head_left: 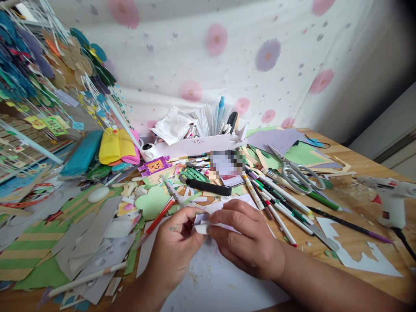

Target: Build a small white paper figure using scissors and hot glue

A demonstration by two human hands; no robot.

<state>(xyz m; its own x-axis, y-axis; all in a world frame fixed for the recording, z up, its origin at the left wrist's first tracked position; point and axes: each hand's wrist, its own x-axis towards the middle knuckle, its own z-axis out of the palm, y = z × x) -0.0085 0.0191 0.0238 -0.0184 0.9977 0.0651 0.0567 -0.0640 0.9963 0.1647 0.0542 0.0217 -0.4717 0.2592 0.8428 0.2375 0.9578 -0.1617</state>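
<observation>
A small folded piece of pale lilac and white paper (202, 224) is held between both hands near the middle of the view. My left hand (180, 242) pinches its left end between thumb and fingers. On its right side, my right hand (243, 238) has thumb and fingers closed on the same piece. Both hands are above a white sheet (217, 277) with small brown marks on it. A red pen (159, 216) lies just beyond my left hand, and a black cutter (208, 187) lies beyond both hands.
Paper scraps (94, 234) cover the left side. Markers (279, 203), scissors (292, 169) and a hot glue gun (388, 197) lie to the right. A white box (195, 145) of supplies stands at the back. Paper decorations (71, 56) hang at upper left.
</observation>
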